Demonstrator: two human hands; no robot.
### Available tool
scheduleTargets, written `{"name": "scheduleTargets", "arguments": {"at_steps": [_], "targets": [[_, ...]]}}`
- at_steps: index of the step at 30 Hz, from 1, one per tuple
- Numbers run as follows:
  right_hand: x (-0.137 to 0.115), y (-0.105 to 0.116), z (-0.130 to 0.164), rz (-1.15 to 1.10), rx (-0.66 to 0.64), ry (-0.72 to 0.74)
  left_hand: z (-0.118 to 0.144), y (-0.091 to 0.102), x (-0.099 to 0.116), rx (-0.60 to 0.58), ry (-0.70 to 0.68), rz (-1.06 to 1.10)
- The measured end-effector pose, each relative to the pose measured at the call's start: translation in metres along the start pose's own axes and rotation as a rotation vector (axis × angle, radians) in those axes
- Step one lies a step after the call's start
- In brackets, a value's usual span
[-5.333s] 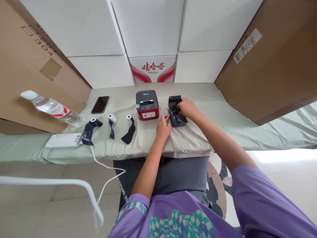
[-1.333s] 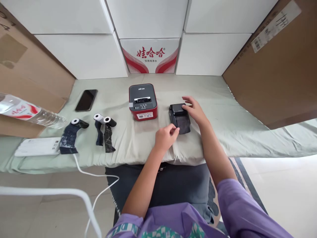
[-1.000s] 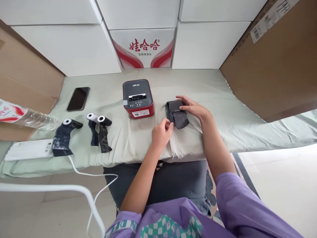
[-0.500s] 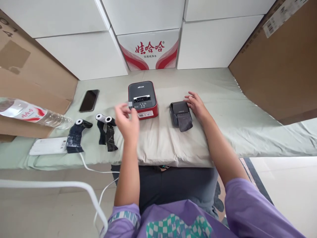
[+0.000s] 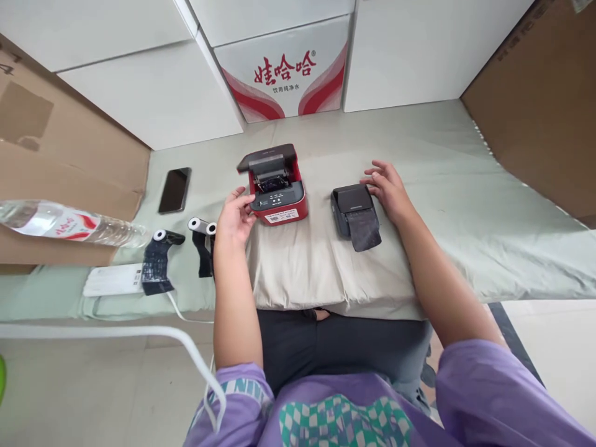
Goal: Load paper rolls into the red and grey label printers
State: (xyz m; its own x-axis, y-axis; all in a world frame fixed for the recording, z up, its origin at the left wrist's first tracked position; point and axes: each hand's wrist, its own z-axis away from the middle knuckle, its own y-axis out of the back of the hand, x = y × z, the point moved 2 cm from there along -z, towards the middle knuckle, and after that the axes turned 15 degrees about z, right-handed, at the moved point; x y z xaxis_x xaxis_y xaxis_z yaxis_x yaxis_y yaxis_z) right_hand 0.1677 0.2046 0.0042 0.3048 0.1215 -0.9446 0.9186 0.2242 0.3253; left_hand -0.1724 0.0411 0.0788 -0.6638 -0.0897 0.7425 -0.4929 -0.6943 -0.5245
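My left hand (image 5: 236, 215) is at the front left corner of a red and black label printer (image 5: 282, 215), its fingers and thumb closed on that edge. The printer's dark lid (image 5: 267, 154) stands raised, with a dark roll visible in the bay beneath. On the right, a small black portable printer (image 5: 350, 197) lies on the cloth, a strip of dark paper (image 5: 365, 231) hanging out of its front. My right hand (image 5: 387, 190) rests by its back right corner, fingers stretched and apart, fingertips at its edge.
Left of the printers are a phone (image 5: 175, 190), paper rolls with dark film (image 5: 158, 261), a white power bank (image 5: 114, 280) and a lying water bottle (image 5: 74, 223). White cartons (image 5: 284, 77) stand behind; brown cardboard (image 5: 535, 124) borders the right. A white cable (image 5: 172, 334) crosses lower left.
The label printer's lid has gone from closed to raised. My left hand has come onto the printer's front left corner. My right hand stays by the portable printer; the view has shifted slightly.
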Motion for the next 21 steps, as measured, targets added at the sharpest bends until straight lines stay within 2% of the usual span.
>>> {"name": "scheduleTargets", "arguments": {"at_steps": [7,12,15,18,21], "targets": [[-0.001,-0.002,0.000,-0.038,0.008,-0.011,0.004,-0.005,0.000,-0.022,-0.033,0.011],[-0.001,-0.003,0.000,-0.058,0.011,0.001,-0.003,-0.001,0.001,-0.059,0.046,0.045],[-0.002,-0.004,0.001,-0.065,0.013,-0.007,-0.004,0.002,0.006,-0.103,0.048,-0.037],[-0.004,-0.005,0.001,-0.062,0.019,-0.014,-0.003,-0.003,0.019,-0.154,-0.087,-0.204],[-0.004,-0.006,0.001,-0.050,0.021,-0.004,-0.005,-0.023,0.037,-0.257,-0.360,-0.485]]}}
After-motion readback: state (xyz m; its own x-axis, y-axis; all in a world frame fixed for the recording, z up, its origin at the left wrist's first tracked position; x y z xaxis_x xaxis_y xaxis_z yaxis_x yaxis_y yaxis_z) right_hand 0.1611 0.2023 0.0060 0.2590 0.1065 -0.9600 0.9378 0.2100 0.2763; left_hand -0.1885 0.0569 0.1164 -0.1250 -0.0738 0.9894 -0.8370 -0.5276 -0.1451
